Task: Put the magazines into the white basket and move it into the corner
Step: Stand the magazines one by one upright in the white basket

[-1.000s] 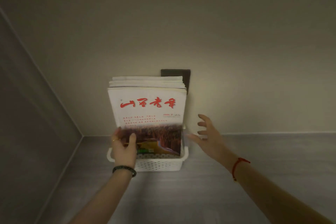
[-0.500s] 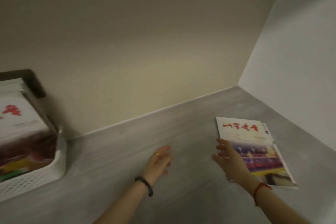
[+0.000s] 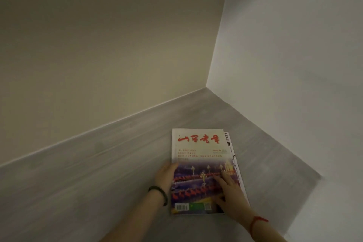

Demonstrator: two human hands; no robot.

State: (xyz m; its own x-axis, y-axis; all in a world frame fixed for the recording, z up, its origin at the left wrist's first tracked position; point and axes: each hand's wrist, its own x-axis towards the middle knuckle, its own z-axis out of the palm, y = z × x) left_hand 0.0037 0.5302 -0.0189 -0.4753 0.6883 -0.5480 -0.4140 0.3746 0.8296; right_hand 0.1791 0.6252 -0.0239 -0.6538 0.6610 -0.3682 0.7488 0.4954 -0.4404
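Both hands on a small stack of magazines.

Right hand [image 3: 232,195] lies flat, fingers spread, on the top magazine [image 3: 198,163]; left hand [image 3: 167,176] grips its left edge. White cover, red title, night-street photo; another magazine [image 3: 232,155] peeks out beneath, on the grey counter [image 3: 98,173].

Bare floor [image 3: 98,183] left of magazines [image 3: 198,153]; walls [image 3: 294,65] close right.
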